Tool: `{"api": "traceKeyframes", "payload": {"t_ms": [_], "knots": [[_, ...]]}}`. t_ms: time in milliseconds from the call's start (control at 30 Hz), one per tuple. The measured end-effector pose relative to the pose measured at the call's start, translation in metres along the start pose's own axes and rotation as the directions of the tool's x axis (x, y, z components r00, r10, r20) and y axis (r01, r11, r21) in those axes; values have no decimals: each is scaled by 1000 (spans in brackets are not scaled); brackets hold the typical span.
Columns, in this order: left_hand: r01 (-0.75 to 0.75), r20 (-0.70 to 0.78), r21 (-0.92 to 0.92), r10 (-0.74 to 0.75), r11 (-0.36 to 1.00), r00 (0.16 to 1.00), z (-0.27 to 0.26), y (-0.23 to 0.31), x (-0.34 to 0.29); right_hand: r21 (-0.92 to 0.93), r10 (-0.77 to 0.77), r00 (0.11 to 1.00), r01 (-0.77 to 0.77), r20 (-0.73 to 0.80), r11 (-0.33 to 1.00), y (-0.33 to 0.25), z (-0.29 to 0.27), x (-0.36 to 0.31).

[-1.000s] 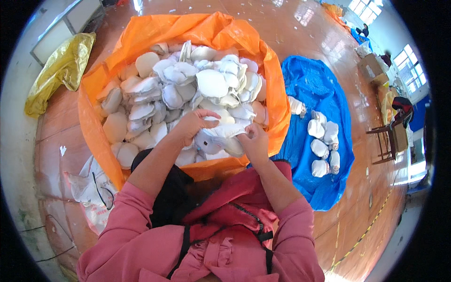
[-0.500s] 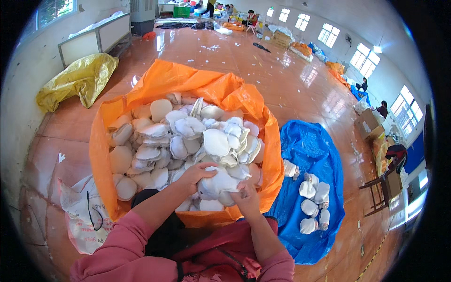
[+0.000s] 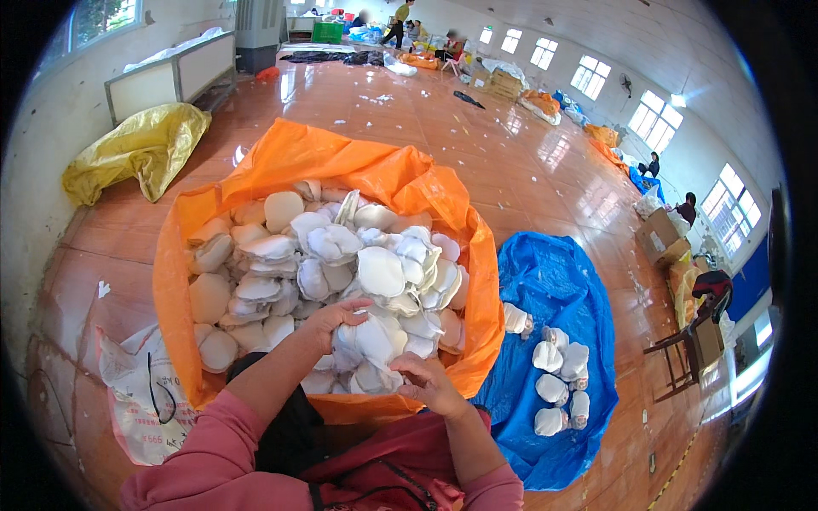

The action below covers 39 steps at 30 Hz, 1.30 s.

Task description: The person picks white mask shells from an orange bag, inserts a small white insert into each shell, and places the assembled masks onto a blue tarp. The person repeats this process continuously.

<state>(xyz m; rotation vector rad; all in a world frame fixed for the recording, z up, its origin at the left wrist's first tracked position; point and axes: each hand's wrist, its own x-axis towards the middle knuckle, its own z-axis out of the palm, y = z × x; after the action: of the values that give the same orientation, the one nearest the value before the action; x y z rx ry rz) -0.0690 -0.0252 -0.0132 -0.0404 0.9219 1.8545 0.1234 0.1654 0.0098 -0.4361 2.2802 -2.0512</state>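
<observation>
A large orange sack (image 3: 170,289) stands open before me, heaped with thin, rounded white pads (image 3: 381,271). Over its near side, my left hand (image 3: 334,324) is closed on the upper left edge of a loose stack of white pads (image 3: 371,339). At the stack's lower right edge is my right hand (image 3: 429,385), its fingers curled and its thumb below, gripping the rim of the pads. Part of the fingers on both hands is hidden by the pads. To the right, several bundles of pads (image 3: 550,390) lie on a blue plastic sheet (image 3: 545,272).
A yellow sack (image 3: 141,153) lies by the left wall, near a white bin (image 3: 145,85). A white printed bag (image 3: 141,400) is beside my left arm. A wooden chair (image 3: 682,349) stands at right. Other people (image 3: 398,24) are farther off among sacks and cartons.
My right hand has moved left and down along the pads, and its fingers have shifted grip. My left hand stays on the stack. The whole view has shifted slightly.
</observation>
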Motion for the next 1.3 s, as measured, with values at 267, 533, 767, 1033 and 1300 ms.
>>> {"api": "traceKeyframes", "payload": {"t_ms": [267, 533, 767, 1033, 1300], "knots": [[25, -55, -2, -25, 1000, 998, 5, -3, 1, -229, -150, 975, 111, -163, 967, 25, 20, 5], [37, 12, -105, -36, 994, 999, 10, -14, 3, 87, 9, 837, 46, -547, 995, 23, 27, 4], [-69, -7, -120, 69, 990, 998, 43, -32, -12, 204, 72, 600, 155, -797, 967, 27, -5, 4], [-3, 111, -147, 20, 989, 994, 68, -69, -22, -385, -339, 240, -182, -910, 905, 21, -21, 8], [55, 114, -207, -32, 977, 993, 73, -88, -27, -257, -218, 284, -111, -934, 960, 24, -29, 11]]}}
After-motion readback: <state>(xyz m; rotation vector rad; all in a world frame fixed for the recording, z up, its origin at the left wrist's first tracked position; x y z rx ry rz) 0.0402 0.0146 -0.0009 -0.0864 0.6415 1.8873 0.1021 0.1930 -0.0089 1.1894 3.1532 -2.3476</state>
